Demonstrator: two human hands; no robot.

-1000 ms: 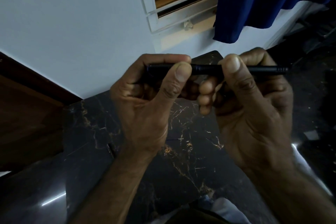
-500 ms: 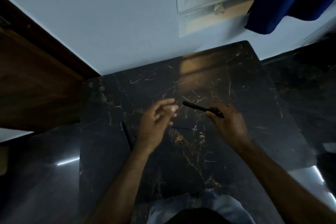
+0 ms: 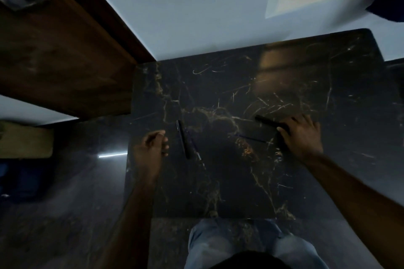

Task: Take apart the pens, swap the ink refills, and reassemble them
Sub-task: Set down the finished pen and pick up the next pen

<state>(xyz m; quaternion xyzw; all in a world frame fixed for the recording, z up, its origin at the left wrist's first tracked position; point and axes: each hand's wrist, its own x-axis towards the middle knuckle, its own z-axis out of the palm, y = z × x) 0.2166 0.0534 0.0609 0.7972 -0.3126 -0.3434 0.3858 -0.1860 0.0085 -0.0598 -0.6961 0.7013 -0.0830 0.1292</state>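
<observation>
Two hands (image 3: 150, 150) (image 3: 302, 135) now low over worktop (image 3: 218, 192), no longer raised together. Right fingers (image 3: 284, 130) clamped on barrel (image 3: 267, 122); left fingers curled, contents unclear. Refill (image 3: 251, 138) lying between; second pen (image 3: 182, 138) beside left. Disassembly apparently underway.

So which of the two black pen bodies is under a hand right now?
The black pen body on the right, its end under the right hand; the other pen body lies free beside the left hand.
</observation>
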